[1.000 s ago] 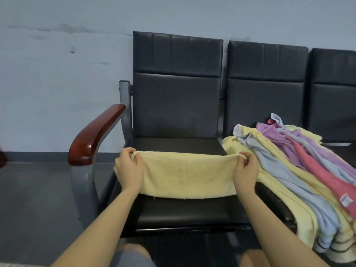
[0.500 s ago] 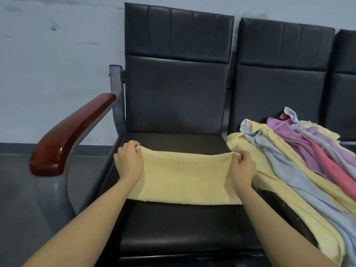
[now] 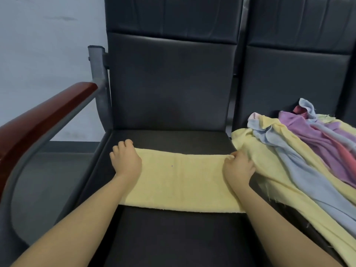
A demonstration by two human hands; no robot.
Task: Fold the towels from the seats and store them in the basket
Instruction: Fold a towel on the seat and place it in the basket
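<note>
Since half a second ago the yellow towel has come down flat onto the seat, where before its far edge was held a little above the cushion, and both hands have sunk with it; the view has also closed in, so the chair back fills more of the picture. The towel now lies as a folded band across the seat, its far edge running from 9 o'clock to 3 o'clock between the hands. The left hand rests on the towel's 9 o'clock end, its fingers curled, knuckles up, over the far corner; whether they grip the cloth underneath cannot be told. The right hand sits at the 3 o'clock end, its fingers curled and pinching the far corner of the towel. Just beside the right hand, toward 3 o'clock, a heap of unfolded towels lies over the neighbouring seat: yellow at the bottom, with pale blue, purple and pink ones draped over it, the yellow one touching the folded towel's right end. At 9 o'clock a red-brown armrest runs along the chair on a grey metal frame, with a pale wall behind.
</note>
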